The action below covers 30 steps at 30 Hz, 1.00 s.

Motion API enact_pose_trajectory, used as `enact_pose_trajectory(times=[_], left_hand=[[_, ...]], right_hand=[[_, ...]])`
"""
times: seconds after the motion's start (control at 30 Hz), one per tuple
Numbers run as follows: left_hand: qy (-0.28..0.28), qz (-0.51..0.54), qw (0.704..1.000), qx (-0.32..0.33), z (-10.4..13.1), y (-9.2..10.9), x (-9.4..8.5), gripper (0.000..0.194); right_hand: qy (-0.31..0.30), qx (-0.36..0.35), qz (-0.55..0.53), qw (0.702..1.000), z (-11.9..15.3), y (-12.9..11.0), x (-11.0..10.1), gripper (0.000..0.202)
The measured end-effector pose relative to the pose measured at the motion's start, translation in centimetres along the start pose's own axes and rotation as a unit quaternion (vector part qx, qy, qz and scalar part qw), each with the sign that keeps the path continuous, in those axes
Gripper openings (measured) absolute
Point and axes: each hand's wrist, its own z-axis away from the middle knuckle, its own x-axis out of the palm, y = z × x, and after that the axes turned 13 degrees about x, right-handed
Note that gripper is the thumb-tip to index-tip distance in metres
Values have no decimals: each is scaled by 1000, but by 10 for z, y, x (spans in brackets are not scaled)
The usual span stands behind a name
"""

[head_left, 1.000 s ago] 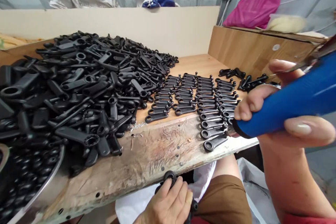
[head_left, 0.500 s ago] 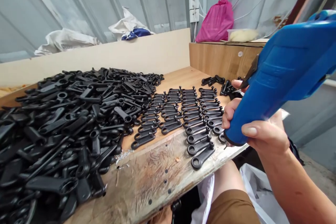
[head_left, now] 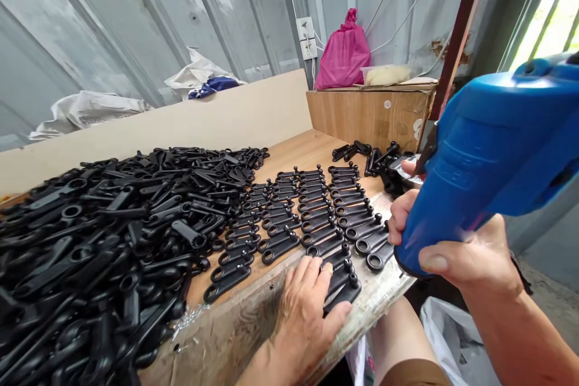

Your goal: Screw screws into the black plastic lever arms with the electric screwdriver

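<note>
My right hand (head_left: pixel 470 259) is closed around the grip of a blue pistol-shaped power tool (head_left: pixel 470 157), held up over the table's right side. The tool's front end is out of view. Flat near the table's front edge lies my left hand (head_left: pixel 303 307), fingers stretched out. Its fingertips touch or partly cover the nearest black lever arms (head_left: pixel 342 295) of one row. These arms have a ring at one end and a small ball knob at the other. Several neat rows of them (head_left: pixel 280 247) cover the middle of the table.
A large heap of loose black arms (head_left: pixel 113 235) fills the left side. Small metal pins (head_left: pixel 189 319) lie beside it. More black parts (head_left: pixel 384 160) sit at the back right, by a wooden box (head_left: pixel 362 114). A pink bag (head_left: pixel 344 57) stands on the box.
My left hand has come up from below the table edge onto the nearest arms. The view has shifted slightly; my right hand still holds the blue tool.
</note>
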Motion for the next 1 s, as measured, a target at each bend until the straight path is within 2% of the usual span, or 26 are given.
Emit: enact_pose_trajectory(times=[0.1, 0.17, 0.23, 0.33, 0.43, 0.73, 0.83, 0.9, 1.0], left_hand=[[-135, 11, 990, -39, -4, -3, 6, 74], [-180, 14, 983, -45, 1, -4, 9, 76], [-193, -1, 981, -29, 8, -6, 12, 70], [-179, -43, 983, 19, 17, -11, 17, 67], [-151, -88, 984, 48, 25, -15, 23, 69], [-19, -223, 966, 129, 48, -25, 28, 62], [4, -242, 960, 143, 53, -30, 28, 64], [-2, -260, 954, 146, 55, -33, 28, 49], [-11, -282, 946, 160, 56, -37, 28, 36]], right_hand=[[20, -7, 0, 1000, 0, -1, -2, 37], [47, -2, -11, 999, 0, -2, -2, 40], [78, 5, -20, 997, 0, -3, -1, 43], [97, 4, -13, 995, -3, -1, 1, 48], [71, -16, 1, 997, -7, 4, 1, 56], [31, -35, 49, 998, -10, 20, -6, 70], [59, -54, 71, 994, -12, 15, 9, 68], [66, -64, 81, 992, -18, 7, 25, 65], [94, -67, 130, 985, -39, -7, 45, 43]])
